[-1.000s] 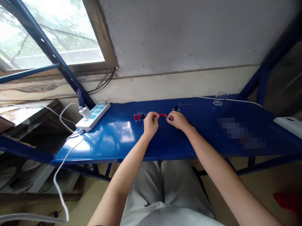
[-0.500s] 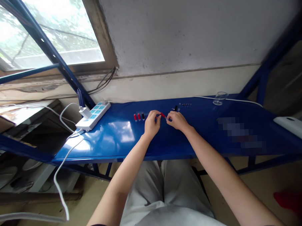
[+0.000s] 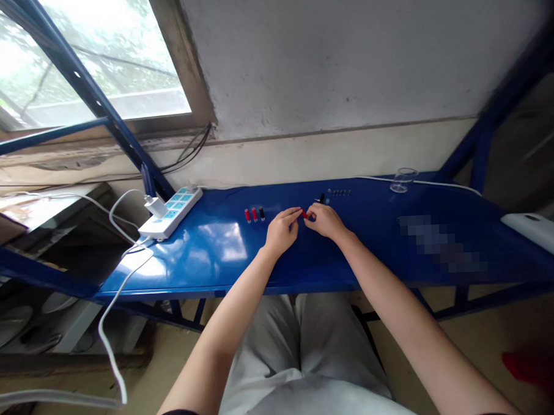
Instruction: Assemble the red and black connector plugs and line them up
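Note:
Between my two hands, just above the blue table (image 3: 289,274), is a small red cylindrical plug (image 3: 304,213). My right hand (image 3: 323,219) pinches it between thumb and fingertips. At its left end, the closed fingertips of my left hand (image 3: 281,230) meet it, partly hiding it. Left of my hands two red plugs (image 3: 254,214) stand in a row with a black plug (image 3: 261,213), each with a pale lower end. Beyond my right hand lies another black piece (image 3: 322,198), with several tiny metal parts (image 3: 342,192) lined up to its right.
A white power strip (image 3: 171,212) with a plugged-in charger sits at the table's left end, its cable hanging over the edge. A clear cup (image 3: 403,180) stands at the back right. A white object (image 3: 539,236) lies at the right edge. Blue frame posts rise at both sides.
The red plug has shifted slightly right and shows less of its length. My left fingers have straightened and moved right along it; my right hand stays nearly in place.

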Demonstrator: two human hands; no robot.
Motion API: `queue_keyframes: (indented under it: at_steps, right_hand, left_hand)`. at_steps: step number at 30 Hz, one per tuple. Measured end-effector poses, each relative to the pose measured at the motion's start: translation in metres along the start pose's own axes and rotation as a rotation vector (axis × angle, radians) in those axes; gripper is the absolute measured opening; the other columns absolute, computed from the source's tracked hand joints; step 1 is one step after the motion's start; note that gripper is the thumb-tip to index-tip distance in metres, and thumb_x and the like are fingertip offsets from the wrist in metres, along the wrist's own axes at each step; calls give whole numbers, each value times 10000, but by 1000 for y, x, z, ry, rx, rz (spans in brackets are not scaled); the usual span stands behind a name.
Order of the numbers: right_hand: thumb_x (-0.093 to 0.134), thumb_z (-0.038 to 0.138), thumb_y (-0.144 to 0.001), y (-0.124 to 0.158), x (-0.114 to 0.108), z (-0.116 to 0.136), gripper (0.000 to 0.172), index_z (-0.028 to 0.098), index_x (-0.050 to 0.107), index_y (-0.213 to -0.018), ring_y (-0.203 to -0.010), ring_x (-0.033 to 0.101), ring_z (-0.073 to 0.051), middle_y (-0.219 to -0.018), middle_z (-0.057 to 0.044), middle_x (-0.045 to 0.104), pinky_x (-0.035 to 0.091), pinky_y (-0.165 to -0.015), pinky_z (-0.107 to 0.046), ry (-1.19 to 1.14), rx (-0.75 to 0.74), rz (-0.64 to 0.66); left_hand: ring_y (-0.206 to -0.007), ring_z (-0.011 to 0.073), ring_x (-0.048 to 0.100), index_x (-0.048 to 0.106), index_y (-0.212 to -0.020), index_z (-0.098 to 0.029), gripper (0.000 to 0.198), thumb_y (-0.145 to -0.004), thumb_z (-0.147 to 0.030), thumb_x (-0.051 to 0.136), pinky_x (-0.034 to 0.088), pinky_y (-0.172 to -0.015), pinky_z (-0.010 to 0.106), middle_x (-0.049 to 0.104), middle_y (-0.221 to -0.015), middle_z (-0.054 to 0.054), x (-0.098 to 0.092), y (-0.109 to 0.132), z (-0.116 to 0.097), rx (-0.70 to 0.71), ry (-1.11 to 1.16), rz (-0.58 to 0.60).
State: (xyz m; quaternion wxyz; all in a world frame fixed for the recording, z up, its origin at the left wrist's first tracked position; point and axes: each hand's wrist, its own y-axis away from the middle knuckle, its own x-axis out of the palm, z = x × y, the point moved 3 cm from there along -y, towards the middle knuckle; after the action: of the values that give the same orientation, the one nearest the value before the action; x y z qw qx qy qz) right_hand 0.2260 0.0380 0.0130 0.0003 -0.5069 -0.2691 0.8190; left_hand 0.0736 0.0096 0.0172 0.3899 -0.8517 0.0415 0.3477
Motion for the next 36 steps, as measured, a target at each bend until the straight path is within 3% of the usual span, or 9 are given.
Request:
queue_keyframes:
  at_steps: [28, 32, 36]
  right_hand:
    - [593, 262, -707, 0, 8, -4, 87, 185, 564, -736, -613, 458, -110, -698, 10, 490, 334, -581, -231, -169, -1, -4]
    - [587, 263, -714, -1, 10, -5, 92, 184, 539, -716, -593, 431, -107, -685, 12, 479, 331, -578, -235, -201, -6, -11]
    - [589, 288, -712, -2, 12, -7, 146, 188, 489, -673, -572, 408, -105, -674, 14, 463, 328, -573, -245, -244, 14, -12]
  left_hand:
    - [-1059, 168, 567, 620, -1106, -220, 404, -791, -78, 412, 472, -916, 323, 611, -1168, 37, 0, 0, -2, 45, -13, 1]
    - [-1035, 170, 568, 627, -1074, -215, 345, -815, -116, 421, 466, -902, 341, 617, -1146, 56, -9, -3, -7, 94, -2, -77]
    - [-978, 165, 577, 637, -1013, -190, 253, -840, -193, 452, 457, -867, 327, 650, -1030, 78, -39, -12, -7, 102, 41, -290]
